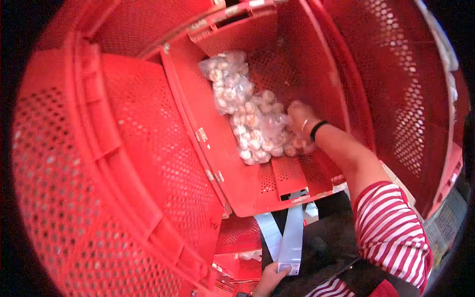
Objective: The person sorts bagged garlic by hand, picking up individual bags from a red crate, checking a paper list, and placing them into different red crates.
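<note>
Clear plastic bags of whitish bulbs lie in a red crate. My right hand, with a black band on its wrist, reaches into the crate and has its fingers at the right side of these bags; its fingertips are blurred against the plastic. Low in the view, my left hand is closed on a long strip of pale labels, which hangs in a loop in front of the dark apron, just outside the crate's near edge.
Large perforated red crates stand at the left and at the right. Another red crate surface shows below the middle one. A greenish mesh crate is at the lower right.
</note>
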Motion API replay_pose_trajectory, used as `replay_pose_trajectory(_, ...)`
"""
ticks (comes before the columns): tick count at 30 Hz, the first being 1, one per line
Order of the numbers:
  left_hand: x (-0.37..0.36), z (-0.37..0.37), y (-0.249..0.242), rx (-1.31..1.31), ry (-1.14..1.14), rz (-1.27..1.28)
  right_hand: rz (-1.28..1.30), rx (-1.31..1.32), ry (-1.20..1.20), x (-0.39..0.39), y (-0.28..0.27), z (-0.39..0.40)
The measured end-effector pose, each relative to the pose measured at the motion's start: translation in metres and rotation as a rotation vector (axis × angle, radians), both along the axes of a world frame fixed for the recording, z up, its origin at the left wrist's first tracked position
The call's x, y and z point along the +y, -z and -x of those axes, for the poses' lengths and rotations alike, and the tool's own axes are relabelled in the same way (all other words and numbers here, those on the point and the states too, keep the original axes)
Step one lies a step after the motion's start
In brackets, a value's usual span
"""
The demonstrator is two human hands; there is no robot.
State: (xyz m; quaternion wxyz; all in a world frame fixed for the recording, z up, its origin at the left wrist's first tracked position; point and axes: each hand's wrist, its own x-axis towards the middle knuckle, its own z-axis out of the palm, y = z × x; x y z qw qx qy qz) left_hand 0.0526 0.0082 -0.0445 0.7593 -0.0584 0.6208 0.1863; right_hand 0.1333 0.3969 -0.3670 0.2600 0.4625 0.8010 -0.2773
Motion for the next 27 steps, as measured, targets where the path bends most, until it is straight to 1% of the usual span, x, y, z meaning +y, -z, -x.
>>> replay_pose_trajectory(1, 0.01, 0.002, -0.013, -0.043, 0.104, 0.001, -0.019, 0.008, 0.004, -0.009, -0.006, -0.011)
replay_pose_trajectory(2, 0.013, 0.002, -0.022, -0.051, 0.193, -0.063, 0.004, 0.3, 0.126, -0.024, -0.027, -0.02)
replay_pose_trajectory(3, 0.014, 0.001, -0.029, -0.045, 0.197, -0.085, 0.025, 0.591, 0.242, -0.035, -0.054, -0.028)
replay_pose_trajectory(5, 0.013, -0.005, -0.047, -0.108, 0.24, -0.205, 0.095, 0.732, 0.298, -0.049, -0.147, -0.041)
replay_pose_trajectory(6, 0.016, -0.008, -0.059, -0.135, 0.222, -0.229, -0.061, 0.879, 0.315, -0.057, -0.185, -0.046)
replay_pose_trajectory(7, 0.015, -0.009, -0.063, -0.22, 0.217, -0.246, 0.089, 0.743, 0.504, -0.06, -0.241, -0.05)
replay_pose_trajectory(9, 0.012, -0.014, -0.077, -0.205, 0.199, -0.334, 0.229, 0.88, 0.735, -0.059, -0.31, -0.072)
replay_pose_trajectory(10, 0.006, -0.012, -0.068, -0.227, 0.211, -0.395, 0.266, 1.05, 0.814, -0.056, -0.344, -0.085)
replay_pose_trajectory(11, 0.018, -0.009, -0.078, -0.25, 0.221, -0.456, 0.316, 1.128, 0.949, -0.052, -0.392, -0.094)
replay_pose_trajectory(12, 0.028, -0.004, -0.09, -0.132, 0.355, -0.609, 0.223, 1.195, 0.866, -0.043, -0.421, -0.111)
replay_pose_trajectory(13, 0.026, -0.003, -0.084, -0.183, 0.274, -0.697, 0.177, 1.205, 0.899, -0.037, -0.465, -0.123)
replay_pose_trajectory(14, 0.035, -0.004, -0.096, -0.161, 0.22, -0.628, 0.156, 1.326, 0.882, -0.028, -0.495, -0.136)
replay_pose_trajectory(15, 0.047, -0.005, -0.108, -0.139, 0.163, -0.557, 0.121, 1.435, 0.954, -0.024, -0.531, -0.144)
replay_pose_trajectory(16, 0.059, -0.004, -0.119, -0.071, 0.18, -0.624, -0.107, 1.371, 0.835, -0.009, -0.543, -0.171)
replay_pose_trajectory(17, 0.074, -0.002, -0.127, -0.001, 0.194, -0.697, -0.124, 1.496, 0.807, 0.002, -0.568, -0.178)
replay_pose_trajectory(18, 0.087, -0.004, -0.137, 0.079, 0.17, -0.743, -0.2, 1.46, 0.825, 0.015, -0.579, -0.196)
replay_pose_trajectory(19, 0.094, -0.004, -0.135, 0.073, 0.068, -0.766, -0.392, 1.36, 0.821, 0.022, -0.595, -0.202)
replay_pose_trajectory(21, 0.117, -0.007, -0.149, 0.079, -0.082, -0.833, -0.974, 0.878, 0.477, 0.043, -0.595, -0.221)
replay_pose_trajectory(23, 0.136, -0.008, -0.153, 0.052, -0.13, -0.889, -1.1, 0.334, 0.338, 0.022, -0.585, -0.223)
replay_pose_trajectory(24, 0.142, -0.008, -0.154, 0.057, -0.119, -0.918, -0.861, 0.707, 0.311, 0.018, -0.559, -0.222)
replay_pose_trajectory(25, 0.147, -0.009, -0.155, 0.058, -0.119, -0.912, -0.77, 0.816, 0.219, -0.007, -0.558, -0.195)
replay_pose_trajectory(26, 0.15, -0.009, -0.156, 0.074, -0.094, -0.933, -0.389, 0.904, 0.23, -0.044, -0.572, -0.161)
replay_pose_trajectory(27, 0.151, -0.01, -0.156, 0.088, -0.068, -0.953, -0.362, 1.096, -0.034, -0.065, -0.561, -0.136)
